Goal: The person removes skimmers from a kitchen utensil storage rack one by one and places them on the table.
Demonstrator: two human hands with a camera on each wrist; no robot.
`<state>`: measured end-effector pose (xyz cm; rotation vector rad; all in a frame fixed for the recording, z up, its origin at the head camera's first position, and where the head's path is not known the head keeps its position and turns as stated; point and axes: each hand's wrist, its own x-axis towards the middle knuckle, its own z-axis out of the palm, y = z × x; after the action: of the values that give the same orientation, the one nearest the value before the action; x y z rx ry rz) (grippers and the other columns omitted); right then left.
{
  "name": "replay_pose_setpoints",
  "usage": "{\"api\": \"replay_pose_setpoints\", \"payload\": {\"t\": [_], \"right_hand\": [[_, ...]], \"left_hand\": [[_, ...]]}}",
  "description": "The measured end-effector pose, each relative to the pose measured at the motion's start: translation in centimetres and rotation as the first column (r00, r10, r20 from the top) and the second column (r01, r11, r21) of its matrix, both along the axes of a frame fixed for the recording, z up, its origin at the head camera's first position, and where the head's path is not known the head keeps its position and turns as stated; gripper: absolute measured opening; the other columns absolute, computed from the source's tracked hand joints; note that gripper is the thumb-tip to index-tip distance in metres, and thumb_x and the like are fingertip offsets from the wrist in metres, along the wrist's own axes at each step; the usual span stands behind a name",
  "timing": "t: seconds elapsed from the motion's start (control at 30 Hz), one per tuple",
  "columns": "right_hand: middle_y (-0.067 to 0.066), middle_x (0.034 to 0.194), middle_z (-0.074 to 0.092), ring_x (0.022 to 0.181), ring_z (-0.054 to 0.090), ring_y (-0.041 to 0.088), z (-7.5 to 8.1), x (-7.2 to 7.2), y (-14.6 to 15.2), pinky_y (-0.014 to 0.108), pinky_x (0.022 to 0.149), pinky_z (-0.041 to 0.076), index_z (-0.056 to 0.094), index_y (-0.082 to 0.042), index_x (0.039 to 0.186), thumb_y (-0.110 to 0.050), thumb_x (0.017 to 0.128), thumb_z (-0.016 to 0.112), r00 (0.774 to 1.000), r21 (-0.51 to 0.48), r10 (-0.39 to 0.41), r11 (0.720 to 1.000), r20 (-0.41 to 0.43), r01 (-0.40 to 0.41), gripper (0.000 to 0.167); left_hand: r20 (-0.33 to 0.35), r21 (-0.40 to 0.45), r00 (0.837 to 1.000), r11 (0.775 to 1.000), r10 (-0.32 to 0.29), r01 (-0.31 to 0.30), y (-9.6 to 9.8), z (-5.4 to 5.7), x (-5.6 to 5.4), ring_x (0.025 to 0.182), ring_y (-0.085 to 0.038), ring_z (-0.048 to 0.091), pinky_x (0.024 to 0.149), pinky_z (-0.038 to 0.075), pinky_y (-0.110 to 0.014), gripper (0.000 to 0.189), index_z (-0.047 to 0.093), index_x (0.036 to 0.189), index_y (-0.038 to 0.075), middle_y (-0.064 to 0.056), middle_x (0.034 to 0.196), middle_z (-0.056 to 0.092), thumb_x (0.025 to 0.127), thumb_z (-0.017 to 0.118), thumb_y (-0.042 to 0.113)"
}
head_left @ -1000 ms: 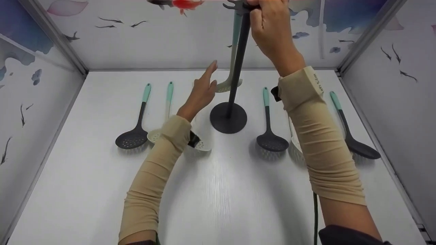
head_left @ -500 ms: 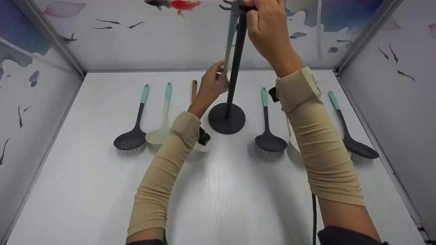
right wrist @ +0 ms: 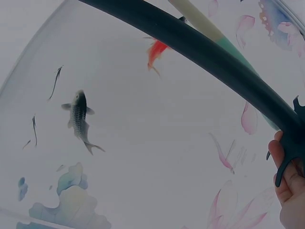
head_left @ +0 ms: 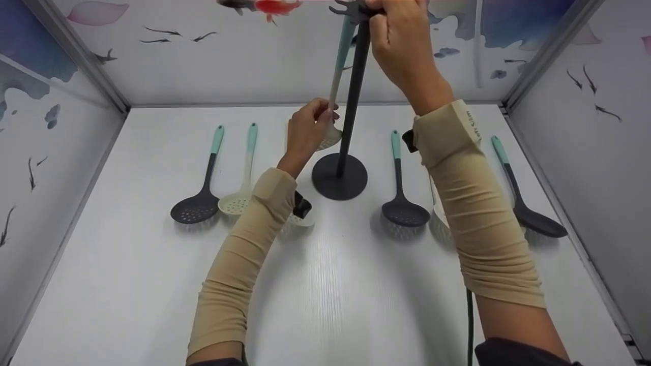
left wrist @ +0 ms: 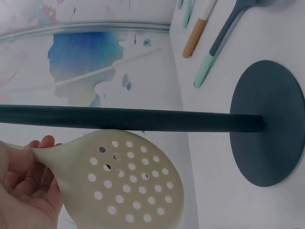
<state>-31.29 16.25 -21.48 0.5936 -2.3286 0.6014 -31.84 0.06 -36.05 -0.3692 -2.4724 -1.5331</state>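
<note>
A cream skimmer (head_left: pixel 330 138) with a mint handle hangs on the left side of a black utensil stand (head_left: pixel 354 91). My left hand (head_left: pixel 306 129) pinches its lower shaft between thumb and fingers. In the left wrist view, the skimmer's perforated head (left wrist: pixel 128 186) is beside the pole and appears to touch it or overlap it. My right hand (head_left: pixel 404 51) grips the hooked top of the stand (right wrist: pixel 293 138), which is partly cut off by the head view's upper edge. The round base (head_left: pixel 328 178) rests on the white table.
A dark skimmer (head_left: pixel 196 208) and a cream skimmer (head_left: pixel 236 203) lie at left, with a white perforated one (head_left: pixel 302 219) partly behind my left wrist. At right lie a dark skimmer (head_left: pixel 405 211), a dark turner or spoon (head_left: pixel 539 221) and a pale utensil (head_left: pixel 440 211) half hidden by my sleeve.
My left hand has moved from beside the hanging skimmer to pinching its shaft. The skimmer's head has shifted left and toward me. My right hand stays on the stand's top.
</note>
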Motion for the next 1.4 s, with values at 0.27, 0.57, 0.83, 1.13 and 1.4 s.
{"api": "replay_pose_setpoints", "payload": {"t": [0.27, 0.57, 0.83, 1.13, 1.4], "right_hand": [[0.019, 0.113, 0.056, 0.113, 0.046, 0.028, 0.2, 0.1, -0.1, 0.033, 0.114, 0.013, 0.058, 0.001, 0.111, -0.016, 0.096, 0.026, 1.0, -0.002, 0.008, 1.0, 0.003, -0.008, 0.038], [0.018, 0.115, 0.057, 0.114, 0.046, 0.029, 0.2, 0.0, -0.1, 0.034, 0.114, 0.014, 0.058, 0.001, 0.114, -0.015, 0.096, 0.027, 1.0, -0.001, 0.006, 1.0, -0.005, -0.006, 0.04], [0.018, 0.112, 0.058, 0.111, 0.047, 0.028, 0.1, -0.2, -0.1, 0.031, 0.112, 0.015, 0.058, 0.001, 0.111, -0.012, 0.094, 0.028, 0.999, -0.009, 0.025, 1.0, -0.028, -0.025, 0.037], [0.017, 0.111, 0.058, 0.11, 0.048, 0.026, -0.1, -0.3, -0.1, 0.029, 0.113, 0.015, 0.059, 0.001, 0.111, -0.011, 0.094, 0.029, 0.999, -0.012, 0.026, 1.0, -0.041, -0.027, 0.037], [0.016, 0.11, 0.059, 0.109, 0.049, 0.026, -0.1, -0.4, 0.2, 0.027, 0.112, 0.016, 0.059, 0.001, 0.11, -0.011, 0.094, 0.03, 0.998, -0.026, 0.033, 0.999, -0.046, -0.034, 0.036]], "left_hand": [[0.013, 0.032, 1.0, 0.999, 0.014, -0.014, 0.0, 0.7, 0.1, 0.088, -0.012, 0.063, 0.078, 0.047, -0.023, 0.019, 0.065, 0.107, 0.009, -0.004, 0.093, 0.07, 0.094, 0.053, 0.016], [0.045, 0.155, 0.999, 0.988, -0.014, 0.007, -0.6, 1.1, 0.1, 0.09, -0.017, 0.064, 0.082, 0.049, -0.024, 0.019, 0.063, 0.108, 0.003, -0.012, 0.096, 0.069, 0.093, 0.055, 0.009], [0.076, 0.199, 0.997, 0.979, 0.019, -0.034, -3.1, 0.5, -0.2, 0.088, -0.018, 0.063, 0.076, 0.053, -0.023, 0.019, 0.062, 0.108, 0.002, -0.012, 0.095, 0.067, 0.093, 0.056, 0.012], [0.058, 0.066, 0.985, 0.984, 0.164, -0.168, -8.3, -0.9, -0.8, 0.093, -0.018, 0.061, 0.082, 0.051, -0.027, 0.022, 0.061, 0.109, 0.005, -0.012, 0.1, 0.066, 0.092, 0.057, 0.019], [0.112, 0.006, 0.948, 0.954, 0.296, -0.299, -13.5, -2.0, -0.6, 0.092, -0.018, 0.058, 0.081, 0.049, -0.03, 0.025, 0.059, 0.111, 0.007, -0.011, 0.101, 0.063, 0.093, 0.056, 0.023]]}}
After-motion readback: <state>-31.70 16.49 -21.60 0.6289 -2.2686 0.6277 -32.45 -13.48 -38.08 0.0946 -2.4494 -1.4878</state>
